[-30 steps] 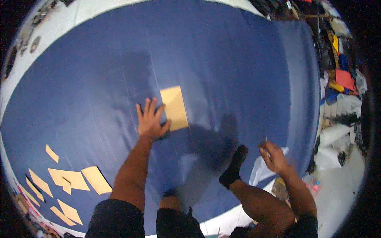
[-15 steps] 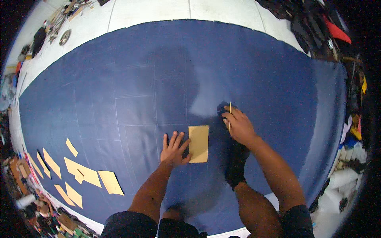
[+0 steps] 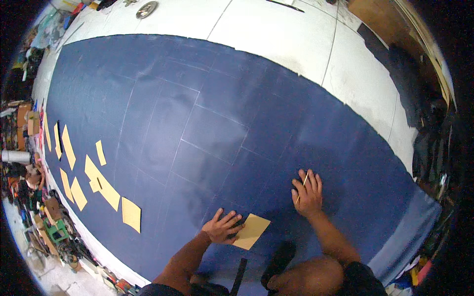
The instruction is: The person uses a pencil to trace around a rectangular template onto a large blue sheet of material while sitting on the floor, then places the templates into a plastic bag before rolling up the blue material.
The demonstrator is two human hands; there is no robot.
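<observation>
A long sheet of dark blue material (image 3: 163,207) is spread over the floor, with faint pale lines forming boxes on it. My left hand (image 3: 223,227) rests flat with fingers spread, the fingers over the left edge of a tan card rectangle (image 3: 254,230). To the right and farther off, my right hand (image 3: 310,197) lies on the sheet with a thin yellow stick (image 3: 301,186), like a pencil or pen refill, slanting between its fingers. The stick's lower end shows beside the hand; whether its tip touches the sheet I cannot tell.
Several tan card pieces (image 3: 131,215) of differing sizes lie at the sheet's left end. White floor tiles (image 3: 276,37) border its far edge. Clutter, including a green plastic thing (image 3: 58,231), lines the left side. Dark material (image 3: 390,74) lies at the far right. My leg (image 3: 311,277) is near.
My view has turned, so the sheet and the card rectangle now appear slanted. My right hand has come down flatter on the sheet, still with the stick. My left hand stays at the card.
</observation>
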